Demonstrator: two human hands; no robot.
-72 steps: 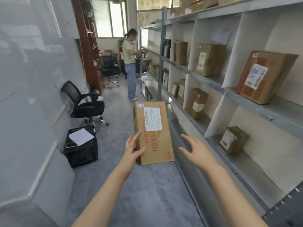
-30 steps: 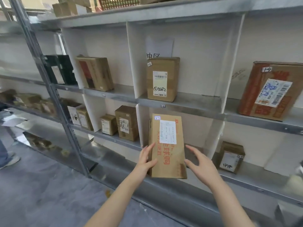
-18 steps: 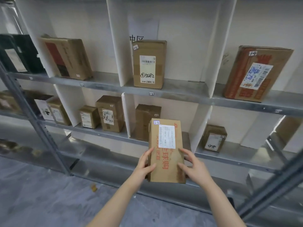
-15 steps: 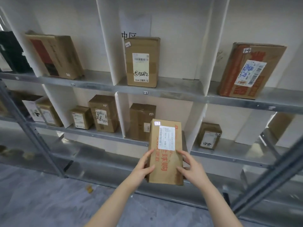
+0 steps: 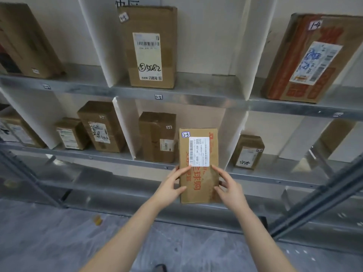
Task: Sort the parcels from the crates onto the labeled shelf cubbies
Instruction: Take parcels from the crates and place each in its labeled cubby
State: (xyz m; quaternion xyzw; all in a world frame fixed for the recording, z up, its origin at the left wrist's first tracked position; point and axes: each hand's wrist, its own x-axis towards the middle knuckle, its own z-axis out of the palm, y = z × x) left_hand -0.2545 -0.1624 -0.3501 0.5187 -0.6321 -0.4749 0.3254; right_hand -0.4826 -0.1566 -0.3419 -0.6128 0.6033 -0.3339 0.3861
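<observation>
From the head camera I have both hands on one parcel [image 5: 198, 165], a tall brown box with red print and a white shipping label, marked "2-3" on a small tag at its top left corner. My left hand [image 5: 172, 186] closes on its left edge, thumb on the front; my right hand [image 5: 227, 188] closes on the right edge, fingers curled around the side. I hold the box upright in front of the middle shelf [image 5: 110, 156], at the cubby with a brown box [image 5: 157, 137] also tagged "2-3" inside. The shelf edge above carries a "1-3" tag [image 5: 158, 97], with a labelled box [image 5: 150, 47] standing over it.
</observation>
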